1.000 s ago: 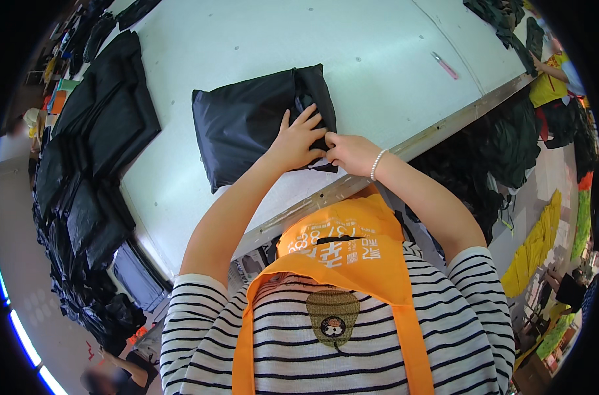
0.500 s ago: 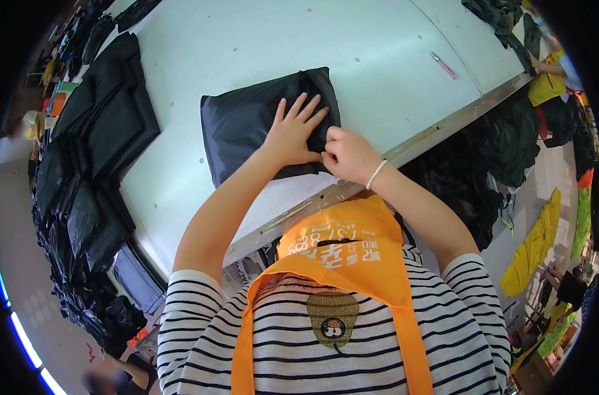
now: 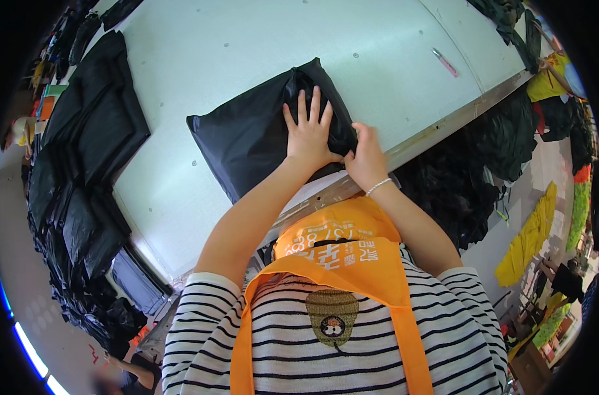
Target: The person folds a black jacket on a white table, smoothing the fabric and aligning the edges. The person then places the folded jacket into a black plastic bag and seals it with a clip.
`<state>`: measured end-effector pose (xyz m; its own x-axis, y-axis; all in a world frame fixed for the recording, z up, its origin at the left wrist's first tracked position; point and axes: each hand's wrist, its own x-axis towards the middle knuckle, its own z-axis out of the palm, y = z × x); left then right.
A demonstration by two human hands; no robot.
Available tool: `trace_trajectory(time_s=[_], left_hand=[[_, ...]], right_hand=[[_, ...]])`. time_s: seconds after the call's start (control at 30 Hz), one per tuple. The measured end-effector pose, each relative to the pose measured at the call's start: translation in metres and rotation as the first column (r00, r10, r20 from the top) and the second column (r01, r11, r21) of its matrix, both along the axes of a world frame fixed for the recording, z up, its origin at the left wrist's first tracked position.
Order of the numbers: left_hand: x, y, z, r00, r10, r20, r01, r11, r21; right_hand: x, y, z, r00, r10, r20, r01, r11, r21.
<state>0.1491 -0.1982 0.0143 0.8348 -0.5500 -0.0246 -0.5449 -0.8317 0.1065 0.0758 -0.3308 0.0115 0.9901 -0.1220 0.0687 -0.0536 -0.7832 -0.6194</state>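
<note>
A black, padded square bundle of thin shiny fabric (image 3: 247, 122) lies slightly turned on the pale table in front of me. My left hand (image 3: 308, 138) rests flat on its right part, fingers spread, thumb pointing toward the right edge. At the near right corner, my right hand (image 3: 366, 158) pinches the bundle's edge between thumb and fingers. Creases run from beside my left fingertips to the far corner. What is inside the bundle cannot be seen.
A tall stack of folded black fabric (image 3: 92, 125) covers the table's left side. A pink-handled cutting tool (image 3: 445, 62) lies to the right. The table's near edge (image 3: 437, 125) slants past my wrists, with dark fabric heaped below it. Another person in yellow (image 3: 550, 82) stands far right.
The bundle has turned a little and shifted, its right side now farther right. My left hand has slid right, and my right hand has moved right with the edge.
</note>
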Motion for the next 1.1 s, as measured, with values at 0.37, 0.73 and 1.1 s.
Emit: trace_trajectory(time_s=[0.37, 0.73, 1.1], left_hand=[[0.062, 0.051, 0.046, 0.999, -0.028, 0.040, 0.043, 0.897, -0.441], [0.052, 0.019, 0.004, 0.996, -0.036, 0.078, 0.045, 0.993, -0.106], [0.071, 0.069, -0.012, 0.975, 0.216, 0.053, -0.213, 0.975, -0.062]], right_hand=[[0.059, 0.006, 0.037, 0.998, 0.056, 0.038, -0.054, 0.997, -0.048], [0.103, 0.000, 0.006, 0.962, 0.266, -0.053, -0.268, 0.904, -0.334], [0.134, 0.017, 0.041, 0.929, 0.338, 0.153, -0.261, 0.888, -0.378]])
